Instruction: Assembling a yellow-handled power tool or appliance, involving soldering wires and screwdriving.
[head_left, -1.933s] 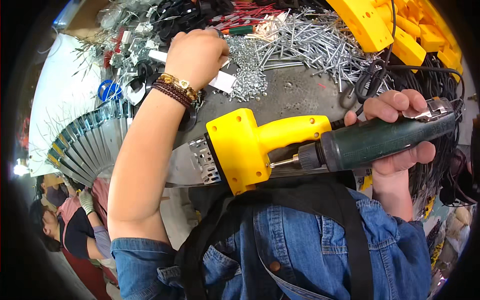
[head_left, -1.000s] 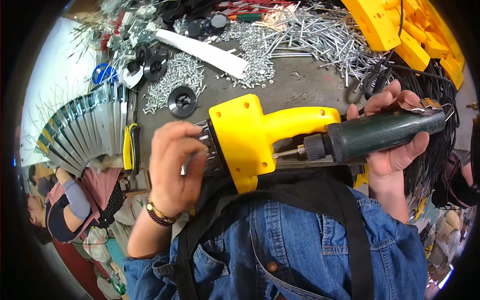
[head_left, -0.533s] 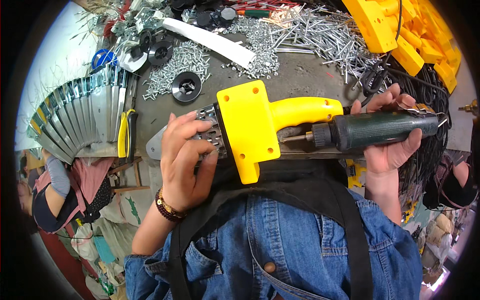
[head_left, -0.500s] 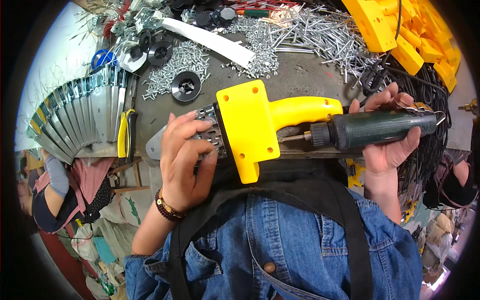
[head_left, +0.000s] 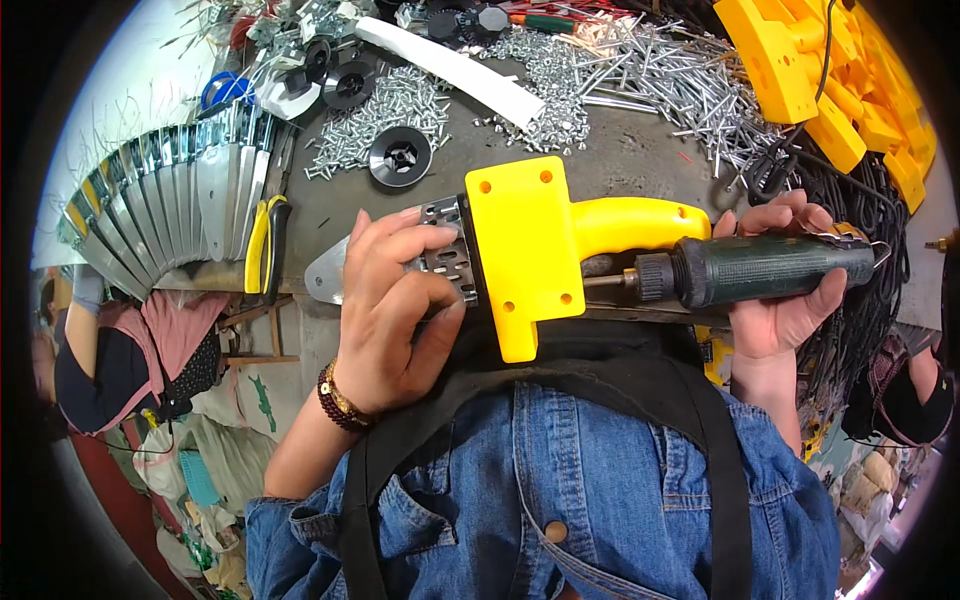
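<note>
My left hand [head_left: 395, 320] is closed around the slotted metal guard [head_left: 447, 262] of a yellow-housed tool [head_left: 527, 240]. The housing's looped handle points right, screw holes face up, and a flat grey metal plate [head_left: 325, 275] sticks out on the left beyond my fingers. In my right hand [head_left: 768, 325] lies a dark green electric screwdriver [head_left: 775, 270], its nose pointing left under the handle. Its thin bit [head_left: 607, 280] reaches the housing's right side; whether it touches a screw is hidden.
Piles of screws [head_left: 385, 115] and long bolts [head_left: 660, 85] cover the bench's back, with a black round cup [head_left: 400, 157] in front. Fanned metal plates [head_left: 190, 200] and yellow-black pliers [head_left: 266, 248] lie left. Yellow housings [head_left: 840, 130] and black cables [head_left: 850, 200] are right. Another person [head_left: 120, 350] is at left.
The bench and the yellow tool have shifted slightly right in the view. Both hands keep their holds, and the screwdriver bit still points at the housing's right side.
</note>
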